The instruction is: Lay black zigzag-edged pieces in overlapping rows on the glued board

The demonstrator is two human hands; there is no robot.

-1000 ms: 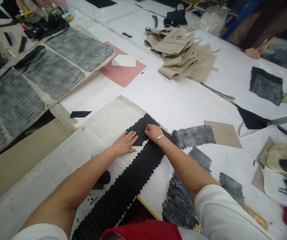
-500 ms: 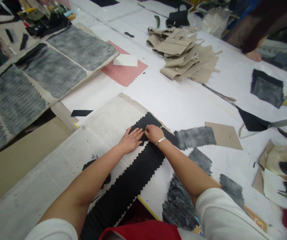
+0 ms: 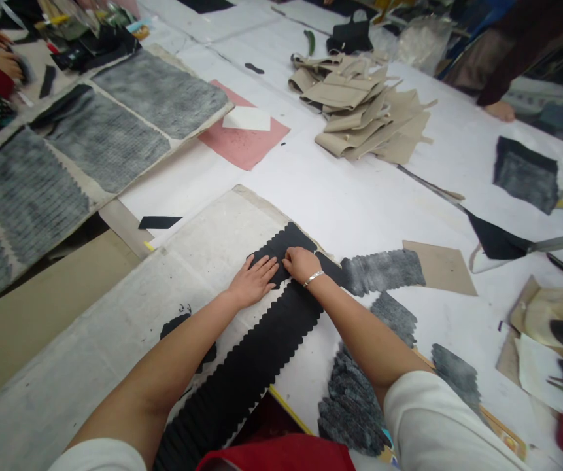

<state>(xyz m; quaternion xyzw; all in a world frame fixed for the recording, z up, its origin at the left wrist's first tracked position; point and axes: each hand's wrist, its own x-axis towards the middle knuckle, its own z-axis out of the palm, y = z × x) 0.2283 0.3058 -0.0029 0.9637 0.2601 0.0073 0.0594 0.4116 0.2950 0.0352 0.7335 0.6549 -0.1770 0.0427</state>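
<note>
One scalloped black piece (image 3: 279, 243) underlies splayed left hand (image 3: 254, 282) — right hand (image 3: 302, 263) curled, grip unclear.

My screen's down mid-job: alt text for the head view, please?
Left hand spread flat, partly over a black piece with scalloped edges; right hand curled against the piece. It lies on a pale board beside a long black strip, with a tan pile farther back on the white table.

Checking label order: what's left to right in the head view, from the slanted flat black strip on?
Slanted flat black strip → bare left hand → bare right hand → speckled grey scalloped-edged strip → flat tan four-sided sheet → dark grey-mottled four-sided piece.
</note>
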